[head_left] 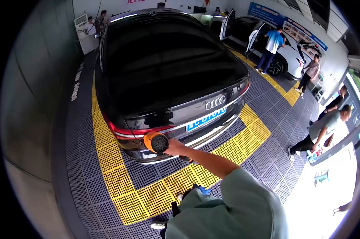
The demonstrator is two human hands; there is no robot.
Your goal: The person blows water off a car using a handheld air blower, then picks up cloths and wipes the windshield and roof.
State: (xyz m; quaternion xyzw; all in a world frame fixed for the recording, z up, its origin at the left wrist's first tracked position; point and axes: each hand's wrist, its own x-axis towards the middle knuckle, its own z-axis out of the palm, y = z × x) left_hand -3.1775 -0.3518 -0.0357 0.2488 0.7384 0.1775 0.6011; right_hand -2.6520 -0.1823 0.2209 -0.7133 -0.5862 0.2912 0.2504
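- The right hand (173,147) was grasping an orange tool (156,142); its fingers seemed to be wrapped around it, although they were mostly hidden.
- The left hand was not in view, so one could not tell how its fingers were.
- The tool was a little left of the frame's centre, at the rear of the car (168,59) and near the tail light (122,130). Whether it touched the car was not clear.
- The step in hand appeared to be working over this rear corner.
- The next move seemed to call for a firm grip and a steady wrist.
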